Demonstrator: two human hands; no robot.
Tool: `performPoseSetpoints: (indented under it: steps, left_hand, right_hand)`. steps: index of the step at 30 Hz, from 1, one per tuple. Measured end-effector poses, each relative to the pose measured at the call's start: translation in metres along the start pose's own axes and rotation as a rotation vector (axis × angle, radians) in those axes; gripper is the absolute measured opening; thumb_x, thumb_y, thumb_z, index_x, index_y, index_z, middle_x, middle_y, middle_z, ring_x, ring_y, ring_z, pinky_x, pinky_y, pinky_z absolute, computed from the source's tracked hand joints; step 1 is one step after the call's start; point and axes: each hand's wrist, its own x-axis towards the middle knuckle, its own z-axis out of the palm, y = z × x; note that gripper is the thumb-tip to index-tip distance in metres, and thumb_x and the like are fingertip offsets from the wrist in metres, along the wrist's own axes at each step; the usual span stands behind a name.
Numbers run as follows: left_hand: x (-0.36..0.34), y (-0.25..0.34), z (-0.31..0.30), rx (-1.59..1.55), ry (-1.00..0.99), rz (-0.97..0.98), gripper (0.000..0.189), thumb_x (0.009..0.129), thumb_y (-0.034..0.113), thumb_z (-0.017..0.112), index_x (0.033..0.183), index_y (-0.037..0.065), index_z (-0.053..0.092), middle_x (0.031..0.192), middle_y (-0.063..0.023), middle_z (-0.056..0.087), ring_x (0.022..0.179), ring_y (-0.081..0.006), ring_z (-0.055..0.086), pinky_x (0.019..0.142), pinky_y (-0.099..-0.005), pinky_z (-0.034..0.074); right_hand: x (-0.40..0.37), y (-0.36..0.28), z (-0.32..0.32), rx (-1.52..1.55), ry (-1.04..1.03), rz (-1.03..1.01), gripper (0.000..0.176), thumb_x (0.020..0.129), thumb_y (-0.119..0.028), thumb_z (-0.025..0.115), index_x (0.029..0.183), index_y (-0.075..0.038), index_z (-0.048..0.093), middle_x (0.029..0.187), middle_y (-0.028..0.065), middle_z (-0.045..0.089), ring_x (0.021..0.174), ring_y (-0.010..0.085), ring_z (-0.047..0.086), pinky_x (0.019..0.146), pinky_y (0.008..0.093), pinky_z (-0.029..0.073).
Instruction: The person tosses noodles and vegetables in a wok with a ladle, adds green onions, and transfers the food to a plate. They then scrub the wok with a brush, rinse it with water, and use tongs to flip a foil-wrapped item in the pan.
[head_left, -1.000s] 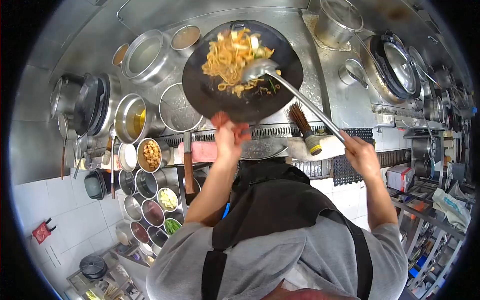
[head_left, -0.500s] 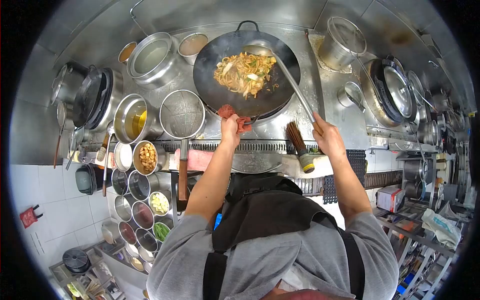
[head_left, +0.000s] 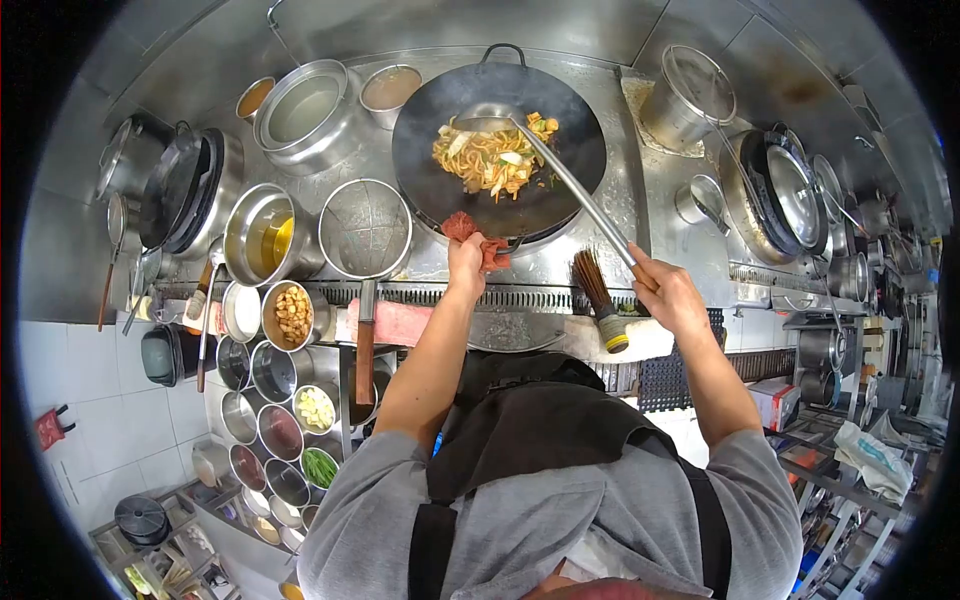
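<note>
A black wok [head_left: 420, 150] sits on the burner at the top middle, with yellow noodles and vegetables [head_left: 495, 160] in it. My left hand [head_left: 467, 258] grips the wok's near handle through a red cloth [head_left: 462, 226]. My right hand [head_left: 668, 293] holds the long steel handle of a ladle [head_left: 480, 117], whose bowl rests at the far left edge of the noodles.
Left of the wok stand a wire strainer [head_left: 365, 228], a pot of oil [head_left: 258, 232], a big steel pot [head_left: 303, 112] and several small bowls of ingredients [head_left: 293, 315]. A bamboo brush [head_left: 597, 290] stands at the stove's front edge. More pots and lids [head_left: 790, 170] line the right.
The wok has come back down from a raised, tilted toss and sits level on the burner. The noodles have settled in its middle, and the ladle has shifted to their far left side.
</note>
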Motion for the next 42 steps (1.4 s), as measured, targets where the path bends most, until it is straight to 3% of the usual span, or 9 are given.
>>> performPoseSetpoints:
  steps: [8, 14, 21, 27, 30, 33, 36, 38, 42]
  left_hand:
    - [-0.001, 0.002, 0.003, 0.013, 0.046, -0.014, 0.019, 0.082, 0.005, 0.042, 0.097, -0.002, 0.051, 0.083, -0.0198, 0.063, 0.059, -0.0299, 0.063, 0.048, -0.0423, 0.054]
    - [0.001, -0.001, 0.002, -0.068, 0.024, -0.05, 0.022, 0.081, 0.006, 0.042, 0.101, 0.001, 0.05, 0.084, -0.018, 0.063, 0.064, -0.0292, 0.063, 0.05, -0.0427, 0.054]
    - [-0.141, 0.055, 0.032, -0.075, 0.122, -0.124, 0.034, 0.078, 0.002, 0.04, 0.112, 0.008, 0.045, 0.092, -0.0129, 0.061, 0.069, -0.0219, 0.063, 0.049, -0.0378, 0.054]
    - [-0.023, 0.005, -0.011, 0.061, -0.119, -0.204, 0.027, 0.08, 0.007, 0.043, 0.106, 0.009, 0.045, 0.085, -0.0089, 0.058, 0.077, -0.0247, 0.063, 0.049, -0.0387, 0.051]
    - [-0.085, -0.018, -0.008, -0.067, 0.088, -0.003, 0.033, 0.08, 0.004, 0.041, 0.112, 0.004, 0.047, 0.081, -0.0141, 0.063, 0.062, -0.0225, 0.063, 0.04, -0.0334, 0.047]
    - [-0.15, -0.009, -0.007, 0.014, 0.142, -0.082, 0.029, 0.079, 0.003, 0.04, 0.106, 0.003, 0.05, 0.085, -0.0113, 0.062, 0.068, -0.0217, 0.063, 0.048, -0.036, 0.053]
    - [-0.121, 0.026, 0.014, -0.123, 0.022, -0.034, 0.029, 0.08, 0.006, 0.043, 0.108, 0.007, 0.05, 0.077, -0.0106, 0.058, 0.076, -0.0238, 0.063, 0.053, -0.0411, 0.051]
    - [-0.078, 0.025, 0.023, -0.061, 0.059, -0.046, 0.01, 0.082, 0.007, 0.043, 0.09, 0.003, 0.048, 0.086, -0.0167, 0.063, 0.076, -0.0271, 0.063, 0.057, -0.0388, 0.052]
    - [-0.032, 0.003, 0.001, 0.035, -0.08, -0.13, 0.016, 0.083, 0.009, 0.042, 0.098, 0.003, 0.047, 0.09, -0.0159, 0.061, 0.077, -0.0267, 0.064, 0.06, -0.0413, 0.053]
  right_hand:
    - [-0.014, -0.001, 0.023, 0.086, -0.119, 0.034, 0.053, 0.075, -0.004, 0.061, 0.126, -0.007, 0.052, 0.08, 0.0198, 0.062, 0.074, 0.0365, 0.062, 0.067, 0.0407, 0.049]
    - [-0.043, 0.006, 0.015, -0.214, -0.141, -0.095, 0.051, 0.076, -0.01, 0.06, 0.127, -0.01, 0.051, 0.078, 0.0186, 0.059, 0.07, 0.0369, 0.059, 0.063, 0.0448, 0.048]
    - [-0.109, -0.018, -0.079, -0.067, -0.263, 0.069, 0.053, 0.067, 0.002, 0.066, 0.118, -0.004, 0.06, 0.066, 0.0136, 0.056, 0.056, 0.0247, 0.057, 0.059, 0.033, 0.047]
    - [-0.048, 0.022, -0.005, -0.23, -0.133, -0.065, 0.052, 0.076, -0.004, 0.057, 0.127, -0.01, 0.052, 0.076, 0.0178, 0.059, 0.069, 0.0364, 0.058, 0.064, 0.0444, 0.047]
    - [-0.047, 0.029, 0.025, -0.316, -0.033, -0.082, 0.057, 0.075, -0.004, 0.056, 0.131, -0.013, 0.047, 0.078, 0.0174, 0.059, 0.067, 0.0364, 0.059, 0.063, 0.0452, 0.049]
    - [-0.08, 0.007, -0.011, -0.305, -0.116, -0.02, 0.059, 0.073, -0.003, 0.058, 0.13, -0.014, 0.049, 0.078, 0.0165, 0.06, 0.066, 0.0359, 0.059, 0.062, 0.0448, 0.049]
    - [-0.1, 0.006, -0.046, -0.173, -0.232, -0.054, 0.059, 0.071, -0.001, 0.058, 0.129, -0.011, 0.05, 0.077, 0.0165, 0.061, 0.069, 0.0349, 0.061, 0.064, 0.0433, 0.049]
    - [-0.091, 0.001, -0.05, -0.188, -0.234, -0.061, 0.058, 0.072, -0.001, 0.058, 0.128, -0.01, 0.051, 0.076, 0.0169, 0.06, 0.069, 0.035, 0.061, 0.065, 0.0433, 0.048]
    - [-0.052, 0.017, -0.015, -0.243, -0.11, -0.152, 0.053, 0.074, -0.003, 0.057, 0.126, -0.009, 0.052, 0.075, 0.0186, 0.059, 0.07, 0.035, 0.06, 0.065, 0.0435, 0.048]
